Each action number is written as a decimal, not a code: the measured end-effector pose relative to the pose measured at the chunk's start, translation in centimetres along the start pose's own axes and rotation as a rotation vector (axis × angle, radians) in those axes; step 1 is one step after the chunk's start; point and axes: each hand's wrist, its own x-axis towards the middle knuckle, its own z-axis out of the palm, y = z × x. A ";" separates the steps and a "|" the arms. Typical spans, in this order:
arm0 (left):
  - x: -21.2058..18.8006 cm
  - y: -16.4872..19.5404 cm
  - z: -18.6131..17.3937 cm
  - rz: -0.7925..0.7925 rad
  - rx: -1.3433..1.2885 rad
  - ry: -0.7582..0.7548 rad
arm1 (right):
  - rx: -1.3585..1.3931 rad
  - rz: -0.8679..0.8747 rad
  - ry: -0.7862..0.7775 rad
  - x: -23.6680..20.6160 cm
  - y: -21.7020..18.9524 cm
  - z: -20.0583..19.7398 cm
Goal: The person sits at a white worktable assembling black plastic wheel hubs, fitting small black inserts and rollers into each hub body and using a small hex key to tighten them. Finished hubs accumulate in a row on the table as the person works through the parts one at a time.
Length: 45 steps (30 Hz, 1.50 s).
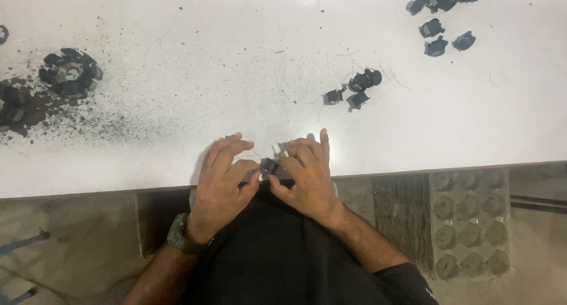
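From the head view, the left hand (221, 178) and right hand (307, 175) meet at the near edge of the white table (177, 74). Both pinch one small black part (269, 165) between their fingertips. More black parts (353, 87) lie farther back, and black dust (88, 119) sits at the left edge.

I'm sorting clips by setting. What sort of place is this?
Probably a small workshop bench: a white table dusted with dark filings, scattered black parts, and both hands holding one small black part.

left hand (221, 181): fingers curled, palm down; right hand (307, 175): fingers bent, index extended | fingertips meeting between them
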 end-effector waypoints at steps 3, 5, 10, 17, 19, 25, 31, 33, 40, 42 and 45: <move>-0.6 -0.3 0.6 0.053 0.094 0.010 | 0.019 0.006 -0.006 -0.1 0.1 0.0; -1.1 -0.6 1.1 0.112 0.177 0.016 | 0.048 0.007 0.000 -0.2 0.1 0.0; -2.2 -1.6 2.2 0.312 0.346 0.010 | 0.084 0.026 0.010 -0.2 0.1 -0.1; -1.7 -1.2 1.8 0.320 0.337 0.025 | 0.094 -0.041 -0.005 0.1 0.2 -0.3; -1.1 -0.8 1.0 0.277 0.253 0.041 | 0.095 -0.097 -0.033 0.1 0.5 -0.5; 1.1 -0.4 -0.8 -0.199 -0.085 -0.236 | 0.065 -0.177 -0.098 0.1 1.0 -0.8; 1.7 0.0 -1.3 -0.436 -0.145 -0.334 | 0.070 -0.104 -0.060 -0.2 1.0 -0.8; 1.6 0.1 -1.2 -0.421 -0.134 -0.349 | 0.076 -0.071 -0.067 -0.3 1.1 -0.8; 1.9 0.0 -0.9 -0.524 -0.220 -0.372 | 0.060 -0.043 -0.061 0.0 0.9 -0.8; 2.0 0.1 -0.9 -0.544 -0.195 -0.399 | 0.059 -0.048 -0.061 0.1 0.9 -0.8; 2.1 0.0 -0.8 -0.494 -0.191 -0.394 | 0.063 -0.042 -0.069 0.1 0.8 -0.8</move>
